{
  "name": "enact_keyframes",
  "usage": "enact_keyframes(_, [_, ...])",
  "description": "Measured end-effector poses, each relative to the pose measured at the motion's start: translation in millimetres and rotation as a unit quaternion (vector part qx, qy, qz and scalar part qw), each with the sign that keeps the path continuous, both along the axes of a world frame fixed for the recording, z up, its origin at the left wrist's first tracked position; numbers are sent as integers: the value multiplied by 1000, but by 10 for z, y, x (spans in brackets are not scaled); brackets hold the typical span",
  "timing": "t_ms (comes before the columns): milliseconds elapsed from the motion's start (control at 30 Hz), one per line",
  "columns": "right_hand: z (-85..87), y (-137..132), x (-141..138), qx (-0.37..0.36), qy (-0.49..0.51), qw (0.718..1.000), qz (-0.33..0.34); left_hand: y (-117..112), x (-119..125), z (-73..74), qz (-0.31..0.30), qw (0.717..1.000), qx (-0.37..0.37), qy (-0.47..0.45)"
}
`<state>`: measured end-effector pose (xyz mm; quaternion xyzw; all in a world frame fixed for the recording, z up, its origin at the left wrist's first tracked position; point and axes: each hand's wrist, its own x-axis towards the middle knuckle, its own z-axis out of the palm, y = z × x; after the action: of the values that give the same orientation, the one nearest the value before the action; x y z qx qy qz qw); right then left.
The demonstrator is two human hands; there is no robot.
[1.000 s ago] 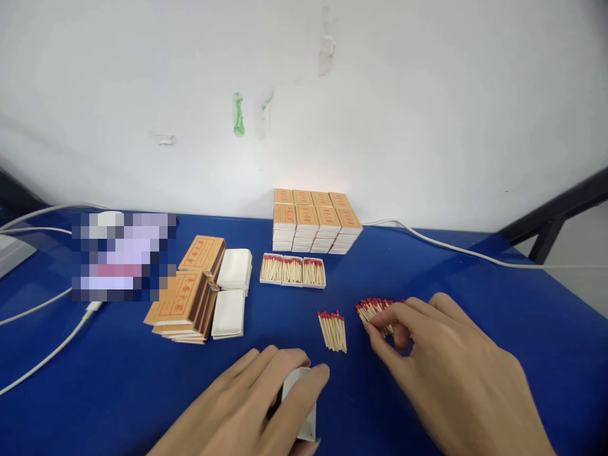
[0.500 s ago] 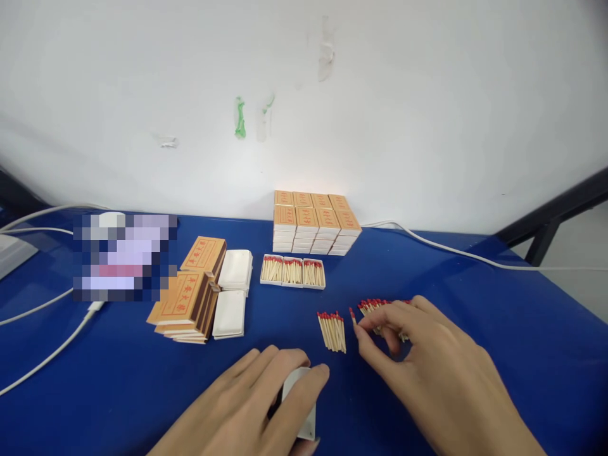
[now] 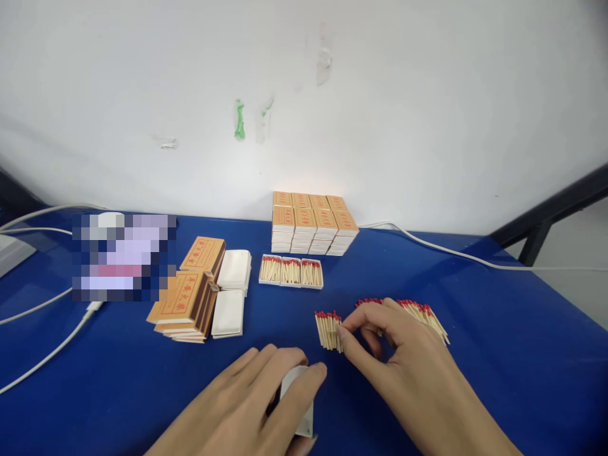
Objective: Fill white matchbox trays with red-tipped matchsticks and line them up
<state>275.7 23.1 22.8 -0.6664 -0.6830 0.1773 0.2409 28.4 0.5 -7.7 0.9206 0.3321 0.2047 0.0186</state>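
My left hand (image 3: pixel 237 405) is closed around a small white matchbox tray (image 3: pixel 305 422) near the front of the table; fingers cover much of it. Thumb and index finger of my right hand (image 3: pixel 403 361) are pinched at the right edge of a small row of red-tipped matches (image 3: pixel 327 332), on a match mostly hidden by the fingertips. Behind and under that hand lies a larger spread of loose matches (image 3: pixel 430 320), partly covered. Further back, three white trays (image 3: pixel 291 272) full of matches stand side by side.
Stacked orange matchboxes (image 3: pixel 313 221) stand against the wall. Left of centre are piled orange matchbox sleeves (image 3: pixel 183 294) and stacked white trays (image 3: pixel 228 315), seemingly bottom up. A blurred-out object (image 3: pixel 128 253) and white cables (image 3: pixel 52 354) lie at the left on the blue table (image 3: pixel 118 392).
My right hand has moved left, bringing a match to the right side of the small row and uncovering more of the larger spread. My left hand keeps its hold on the tray.
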Motion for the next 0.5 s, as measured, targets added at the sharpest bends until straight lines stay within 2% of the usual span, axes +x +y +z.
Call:
enact_keyframes(167, [12,0,8,29,-19,999,1,-5,-2,-7,-2,1000,3,-2])
enact_keyframes(300, [-22,2,-6,24,-20,1000,-1,3,-5,-18,-18,1000,15,-16])
enact_keyframes(367, [-27,7,-4,23,-16,1000,-1,4,-7,-22,-9,1000,-6,-3])
enact_keyframes(500, [14,30,85,23,-32,999,-11,8,-11,-22,-9,1000,-1,0])
